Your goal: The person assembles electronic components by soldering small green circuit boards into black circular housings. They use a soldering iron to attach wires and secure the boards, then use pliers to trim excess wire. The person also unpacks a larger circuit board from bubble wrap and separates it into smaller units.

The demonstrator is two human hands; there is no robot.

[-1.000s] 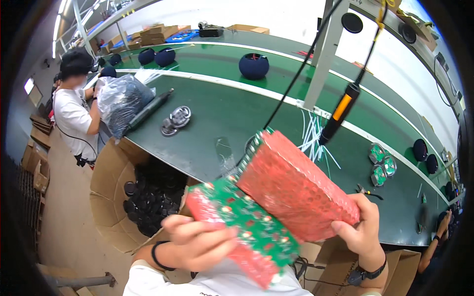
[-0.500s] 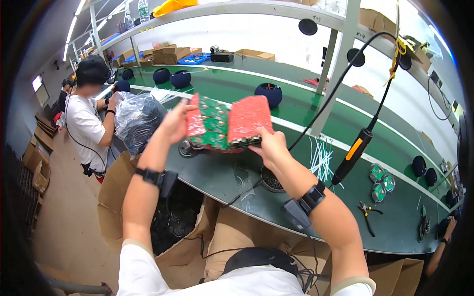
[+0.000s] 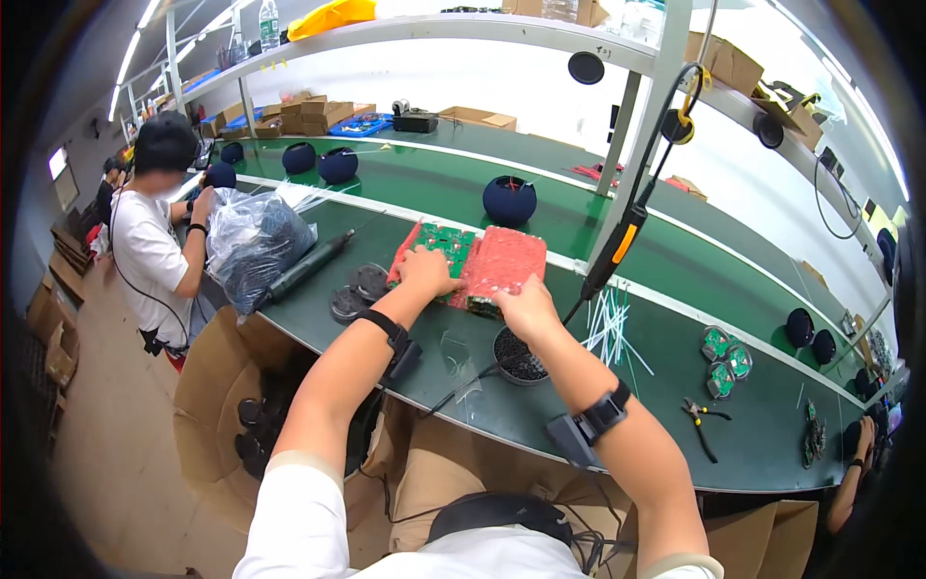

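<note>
Head view: near the middle of the frame, the left hand (image 3: pixel 424 272) and right hand (image 3: pixel 522 307) both grip a stack of green boards in red wrap (image 3: pixel 468 265) on the green worktop (image 3: pixel 675 386). A push could knock the bowl of black bits (image 3: pixel 519 355) over.

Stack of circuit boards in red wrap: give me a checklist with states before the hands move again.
1. Left hand on the green circuit boards: ok.
2. Right hand on the red bubble-wrap pack: ok.
3. Stack resting on the green bench: ok.
4. Bowl of dark screws apart from the stack, though just under the right wrist: ok.
5. Hanging electric screwdriver off to the right of the stack: ok.
6. Firmness of grip: cannot tell.
</note>
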